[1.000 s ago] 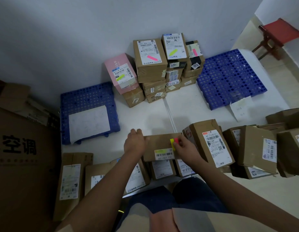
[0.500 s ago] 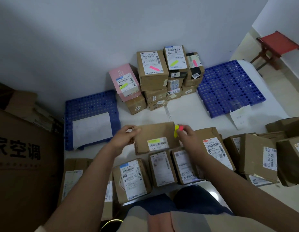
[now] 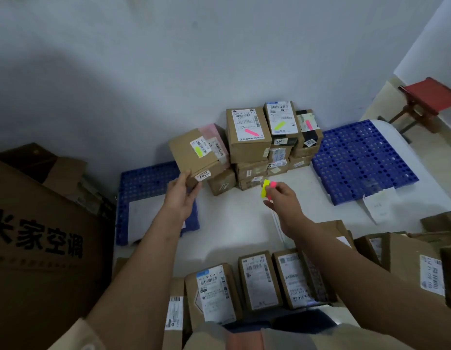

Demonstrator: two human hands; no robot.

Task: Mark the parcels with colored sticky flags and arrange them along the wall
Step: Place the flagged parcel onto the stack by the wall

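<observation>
White wall fills the upper frame; pale floor below it. Parcel stack sits against the wall at centre, several boxes bearing pink or yellow flags on their labels. Blue perforated pallet lies right of the stack, a second blue pallet left of centre with a white sheet on it. Large printed carton at left edge. Red stool in the upper right corner.

Left hand, centre-left: fingers and thumb curled round the lower corner of a brown parcel, held tilted in the air in front of a pink box in the stack. Parcel shows a yellow flag on its shipping label and a small "7292" sticker near the gripped corner.

Right hand, centre: fingertips pinch a small pad of sticky flags, yellow and pink strips showing, held above the floor just below the stack and apart from the held parcel.

Row of unflagged parcels along the lower frame, labels up, running on to the lower right.
</observation>
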